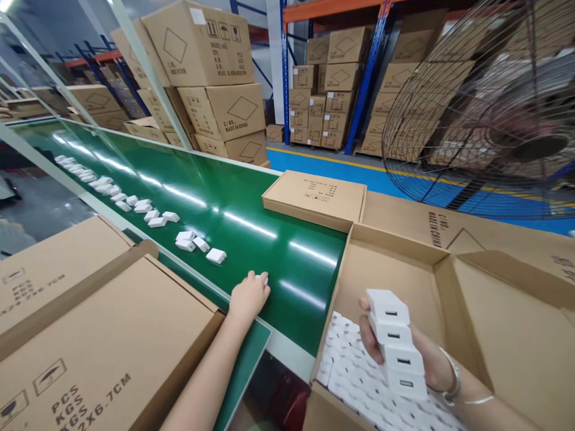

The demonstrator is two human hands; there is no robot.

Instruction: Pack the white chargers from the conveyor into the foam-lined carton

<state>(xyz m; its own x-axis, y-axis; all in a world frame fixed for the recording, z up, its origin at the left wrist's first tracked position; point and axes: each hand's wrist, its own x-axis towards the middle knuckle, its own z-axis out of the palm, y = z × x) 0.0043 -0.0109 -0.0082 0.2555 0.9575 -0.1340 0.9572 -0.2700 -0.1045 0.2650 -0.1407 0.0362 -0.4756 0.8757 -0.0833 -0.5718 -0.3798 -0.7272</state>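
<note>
My left hand (248, 296) reaches over the green conveyor belt (296, 323), its fingers closed on a white USB charger (265, 278) that is mostly hidden by the fingers. A row of several white USB chargers in my right hand (433, 362) is gripped side by side, USB ports facing me; the row of chargers (399, 344) is above an open carton (390, 257). Inside that carton, packed white chargers (348, 371) cover the near part of its bottom. More loose chargers (216, 255) lie on the belt left of my left hand, trailing off into the distance.
Flat cartons (148, 341) lie at the lower left beside the belt. A closed carton (317, 194) rests across the belt's far edge, touching the open one. Behind stand stacked boxes (220, 111), a shelving rack (366, 78) and a large caged fan (485, 114) at the right.
</note>
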